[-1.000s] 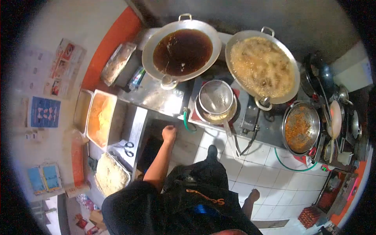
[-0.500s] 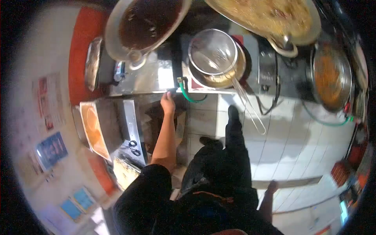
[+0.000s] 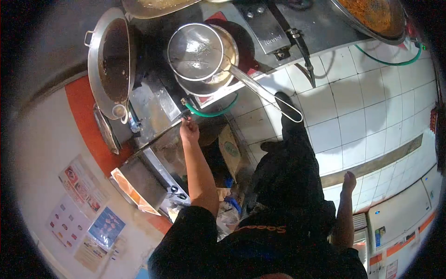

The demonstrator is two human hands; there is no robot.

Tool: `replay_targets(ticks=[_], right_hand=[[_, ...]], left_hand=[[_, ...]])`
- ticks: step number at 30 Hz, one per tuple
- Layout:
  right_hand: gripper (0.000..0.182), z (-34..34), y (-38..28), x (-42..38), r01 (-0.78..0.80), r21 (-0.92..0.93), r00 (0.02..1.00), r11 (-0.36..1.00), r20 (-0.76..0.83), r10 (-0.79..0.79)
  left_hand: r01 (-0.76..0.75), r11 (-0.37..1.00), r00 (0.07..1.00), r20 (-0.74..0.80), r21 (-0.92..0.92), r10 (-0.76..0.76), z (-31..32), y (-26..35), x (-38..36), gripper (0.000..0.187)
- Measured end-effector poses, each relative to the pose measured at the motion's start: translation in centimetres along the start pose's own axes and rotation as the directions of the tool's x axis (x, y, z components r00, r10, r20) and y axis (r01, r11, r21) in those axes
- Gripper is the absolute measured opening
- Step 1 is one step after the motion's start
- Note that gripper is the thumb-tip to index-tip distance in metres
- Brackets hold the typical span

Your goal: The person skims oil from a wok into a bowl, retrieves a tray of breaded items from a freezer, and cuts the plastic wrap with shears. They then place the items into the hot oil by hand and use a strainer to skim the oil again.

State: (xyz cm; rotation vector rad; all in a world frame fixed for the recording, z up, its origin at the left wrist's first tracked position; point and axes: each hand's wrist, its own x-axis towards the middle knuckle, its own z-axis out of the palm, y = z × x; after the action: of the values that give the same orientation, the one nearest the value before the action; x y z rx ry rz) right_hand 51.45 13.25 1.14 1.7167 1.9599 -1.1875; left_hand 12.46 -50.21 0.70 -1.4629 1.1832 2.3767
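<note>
My left hand (image 3: 189, 129) is at the front edge of the stove counter, its fingers closed round a small dark knob (image 3: 185, 114) beside the end of a green hose (image 3: 213, 113). Up and to the right of it, a round mesh strainer (image 3: 195, 51) rests over a pot (image 3: 230, 51), its long wire handle reaching out past the counter edge. My right hand (image 3: 350, 181) hangs low at my right side, away from the counter; its fingers look curled, and whether they hold anything is too small to tell.
A wok of dark liquid (image 3: 116, 65) stands at the upper left, and a pan of orange food (image 3: 371, 16) at the upper right. Scissors (image 3: 176, 192) lie on a lower ledge. Below the counter is a cardboard box (image 3: 230, 153). White tiles cover the floor.
The view has turned and shifted, so the woks and strainer appear further left and higher. My left hand remains at the counter edge near the hose; my right hand still hangs at my side.
</note>
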Motion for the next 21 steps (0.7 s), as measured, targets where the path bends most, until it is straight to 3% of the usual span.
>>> replay_targets(ticks=[2,3,5,7,9,13,17,18,19,20,21], right_hand=[[0.026,0.1,1.8,0.1,-0.140,0.188,0.989,0.972,-0.021,0.146],[0.026,0.0,2.7,0.1,-0.146,0.192,0.988,0.971,-0.021,0.152],[0.027,-0.5,3.2,0.0,-0.122,0.104,0.991,0.987,-0.040,0.127],[0.027,-0.9,3.3,-0.1,-0.122,0.132,0.991,0.984,-0.042,0.128],[0.026,-0.6,3.1,-0.4,-0.123,0.165,0.990,0.979,-0.044,0.132],[0.026,0.1,3.7,-0.5,-0.140,0.165,0.986,0.976,-0.066,0.152],[0.028,1.0,4.3,0.4,-0.140,0.130,0.990,0.982,0.012,0.139],[0.029,1.6,6.2,1.5,-0.027,0.142,1.000,0.990,0.002,0.027],[0.029,1.9,3.9,1.5,-0.074,0.124,0.995,0.990,0.069,0.066],[0.029,2.1,2.0,1.6,-0.118,0.099,0.985,0.988,0.135,0.105],[0.031,3.2,2.4,2.8,-0.144,0.311,0.979,0.940,0.183,0.089]], left_hand=[[-0.146,0.967,0.987,-0.033,0.207,0.156,-0.5,-0.8,0.3,0.029],[-0.173,0.964,0.983,-0.022,0.203,0.181,-0.8,-1.2,0.4,0.021],[-0.191,0.964,0.981,-0.001,0.183,0.195,-0.3,-1.5,-0.1,0.021],[-0.212,0.964,0.977,0.017,0.159,0.212,-0.5,-1.7,0.1,0.021],[-0.175,0.984,0.983,-0.060,0.017,0.176,-1.1,-1.3,1.1,0.023],[-0.176,0.979,0.981,-0.061,0.102,0.183,0.3,-1.3,0.3,0.026],[0.013,0.999,0.977,-0.214,0.030,-0.006,0.8,-2.0,-2.1,0.022],[0.098,0.995,0.953,-0.289,0.011,-0.091,0.2,-2.0,-2.5,0.020],[0.048,0.997,0.996,0.073,0.056,-0.052,-4.1,-2.7,-1.3,0.011],[0.026,0.999,0.996,0.084,0.028,-0.028,-3.0,-2.5,-3.5,0.011],[0.021,0.993,0.999,0.034,0.114,-0.025,-1.6,-3.1,-5.5,0.009]])
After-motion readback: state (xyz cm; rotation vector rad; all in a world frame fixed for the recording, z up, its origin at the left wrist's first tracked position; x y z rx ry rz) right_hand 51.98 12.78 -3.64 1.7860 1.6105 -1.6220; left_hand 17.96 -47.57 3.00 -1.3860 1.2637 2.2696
